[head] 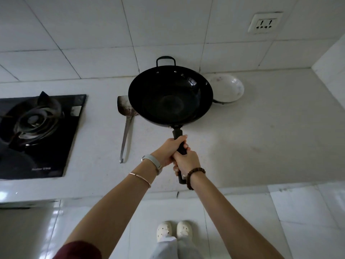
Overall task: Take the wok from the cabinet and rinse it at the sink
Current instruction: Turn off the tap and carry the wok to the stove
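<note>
A black wok with a long black handle and a small loop handle at its far side hangs above the white counter, its bowl facing up and empty. My left hand grips the handle nearer the bowl. My right hand grips the handle just behind it, closer to me. Both arms stretch forward over the counter's front edge. No sink and no cabinet are in view.
A metal spatula lies on the counter left of the wok. A white dish sits at the back right, partly behind the wok. A black gas hob is at the left. A wall socket is on the tiles.
</note>
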